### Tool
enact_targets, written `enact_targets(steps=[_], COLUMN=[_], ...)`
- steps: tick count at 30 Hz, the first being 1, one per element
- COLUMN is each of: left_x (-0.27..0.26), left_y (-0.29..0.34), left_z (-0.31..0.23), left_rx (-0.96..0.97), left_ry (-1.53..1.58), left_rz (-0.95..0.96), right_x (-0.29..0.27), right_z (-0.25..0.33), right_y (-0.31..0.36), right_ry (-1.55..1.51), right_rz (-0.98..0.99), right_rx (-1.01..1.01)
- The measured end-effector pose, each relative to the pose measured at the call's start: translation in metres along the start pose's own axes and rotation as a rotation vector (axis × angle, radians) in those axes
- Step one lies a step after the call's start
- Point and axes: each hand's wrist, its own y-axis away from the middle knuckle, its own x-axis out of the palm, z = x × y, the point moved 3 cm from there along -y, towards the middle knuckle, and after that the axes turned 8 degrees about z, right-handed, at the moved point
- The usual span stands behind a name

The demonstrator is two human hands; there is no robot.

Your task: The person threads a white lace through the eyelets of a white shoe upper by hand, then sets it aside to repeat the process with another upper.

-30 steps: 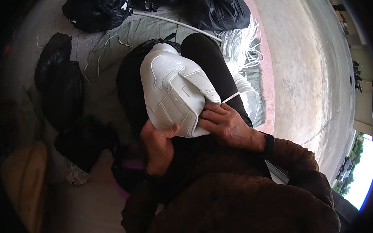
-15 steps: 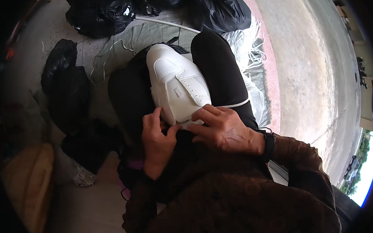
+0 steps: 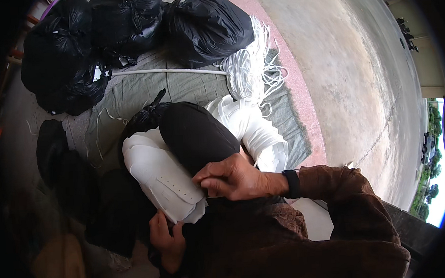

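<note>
Out to the left of the left hand (image 3: 166,243), dark plastic bags (image 3: 56,141) lay in shadow, and farther ahead of it a thin white cord (image 3: 102,129) trailed over a grey-green cloth (image 3: 128,91), probably spread to keep things off the floor. The left hand itself was narrowed, thumb and fingers at the near end of a white shoe upper (image 3: 157,174), seemingly pinching the layered edge so that it would not slip. The upper extended ahead of that hand, its row of eyelets toward the right hand (image 3: 229,178); it lay along the left side of a black-clad knee (image 3: 195,132), which likely braced it. Beyond the knee, well ahead of both hands, a white rod (image 3: 167,70) crossed the cloth below full black bags (image 3: 207,28). The right hand hung just beside the eyelets, closed narrow with fingers curled toward the thumb; whether anything thin was pinched there I could not tell. Ahead of it, a loose bundle of white laces (image 3: 246,63) fanned out on the cloth, and nearer, just beyond its wrist, curved white pieces (image 3: 257,130) lay nested together, perhaps for easy reach. Farther right ran a pink floor strip (image 3: 314,140).
</note>
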Motion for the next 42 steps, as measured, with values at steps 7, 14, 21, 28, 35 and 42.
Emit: enact_targets(steps=[7,14,21,28,35,42], left_x=[0.001,-0.003,-0.005,-0.006,-0.004,-0.003], left_y=[-0.007,-0.008,-0.005,-0.012,-0.013,-0.003], left_z=[0.007,0.012,0.012,0.001,-0.005,-0.002], left_rx=[-0.086,-0.15,-0.172,-0.135,-0.14,-0.111], left_ry=[-0.039,-0.129,-0.094,-0.049,0.04,0.005], left_rz=[0.032,0.08,0.056,0.026,-0.02,-0.054], right_x=[-0.241,-0.3,-0.276,-0.268,-0.274,-0.277], right_z=[-0.225,-0.333,-0.336,-0.288,-0.27,-0.329], right_y=[0.014,0.018,0.008,0.035,0.04,0.038], right_ry=[0.64,1.107,0.719,0.324,0.589,0.588], right_rz=[-0.718,-0.545,-0.85,-1.261,-1.095,-0.87], right_rx=[0.479,0.449,0.648,0.464,0.485,0.737])
